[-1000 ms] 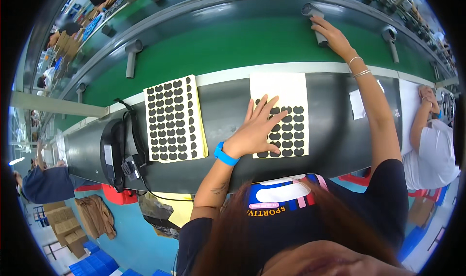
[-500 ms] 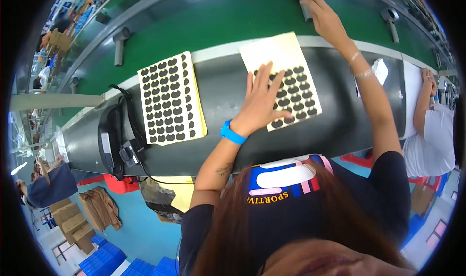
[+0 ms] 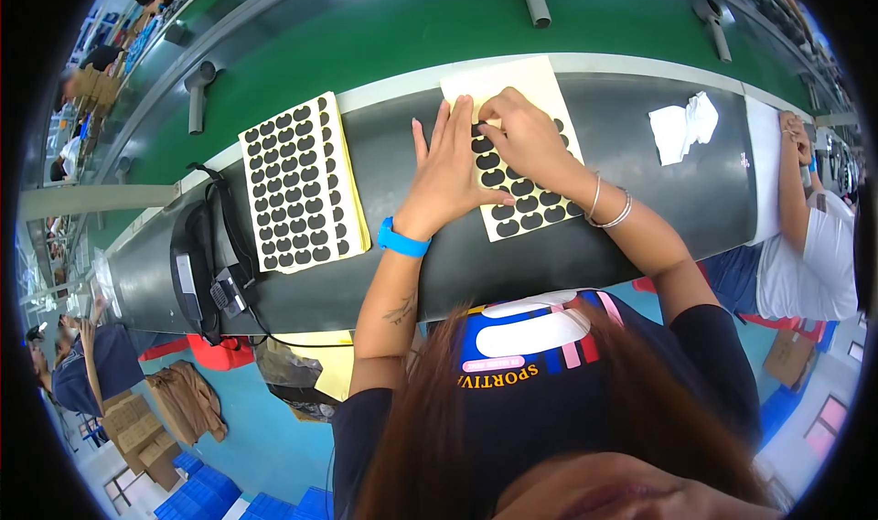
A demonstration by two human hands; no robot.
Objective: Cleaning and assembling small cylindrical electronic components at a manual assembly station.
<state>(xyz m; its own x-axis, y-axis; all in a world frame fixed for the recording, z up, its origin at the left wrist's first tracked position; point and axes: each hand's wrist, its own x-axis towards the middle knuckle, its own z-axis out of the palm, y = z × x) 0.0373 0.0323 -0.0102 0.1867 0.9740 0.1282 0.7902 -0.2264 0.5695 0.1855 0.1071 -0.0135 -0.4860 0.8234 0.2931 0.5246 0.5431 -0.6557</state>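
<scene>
A cream sheet [image 3: 512, 78] with rows of black rounded stickers lies on the dark work surface in front of me; its far part is bare. My left hand [image 3: 444, 177], with a blue band at the wrist, rests open along the sheet's left edge, fingers stretched away from me and thumb over the lower rows. Just right of those fingers, my right hand [image 3: 532, 145] is closed in a pinch at a black sticker [image 3: 480, 129] in the farthest row. Whether that sticker is lifted off the sheet is hard to see. The right hand covers part of the rows.
To the left lies a stack of similar sticker sheets [image 3: 291, 182]. Beyond it are a black strapped case [image 3: 190, 273] and a small device [image 3: 229, 293] with a cable. Crumpled white paper [image 3: 684, 127] lies at right. A green belt [image 3: 393, 40] runs behind; a co-worker's arm [image 3: 794, 172] is at far right.
My right hand has come down from the far right above the green belt to the sheet and closed at a sticker. My left hand has shifted left to the sheet's edge.
</scene>
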